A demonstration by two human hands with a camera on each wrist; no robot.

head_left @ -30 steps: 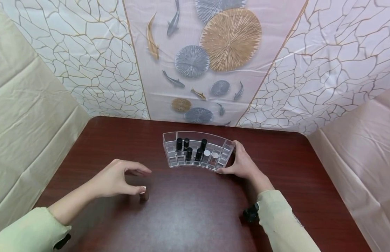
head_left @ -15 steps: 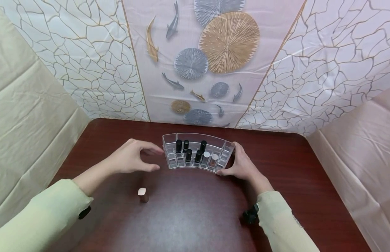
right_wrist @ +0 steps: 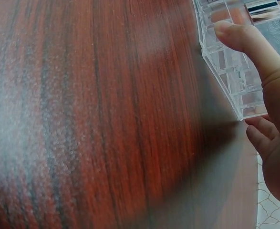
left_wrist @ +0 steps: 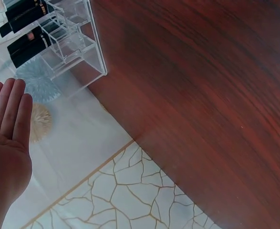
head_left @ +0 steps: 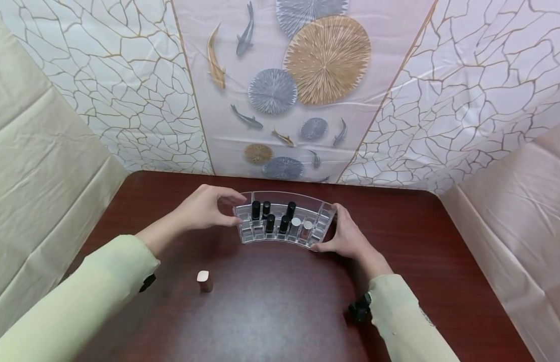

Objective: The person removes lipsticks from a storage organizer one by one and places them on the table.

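Observation:
A curved clear acrylic lipstick organizer (head_left: 259,232) stands toward the back of the table, with stepped compartments. Several black-capped lipsticks (head_left: 270,223) and two silver-capped tubes (head_left: 295,222) stand in it. My right hand (head_left: 347,235) grips its right end; in the right wrist view the thumb lies over the front of the organizer (right_wrist: 228,71), with the fingers by its end. At the left end, my left hand (head_left: 205,208) hovers with fingers and thumb spread. The left wrist view has those fingers (left_wrist: 8,107) straight and nothing held. A short tube with a pale rose-gold top (head_left: 205,281) stands alone, nearer me.
The dark red-brown wooden table (head_left: 270,311) runs back to a patterned cloth wall (head_left: 284,136). Beige cloth panels (head_left: 44,166) close in both sides. A black strapped device (head_left: 361,307) sits at my right wrist.
My left hand has moved from beside the lone tube, forward and right, to the organizer's left end. The tube stays standing there. My right hand has kept its grip.

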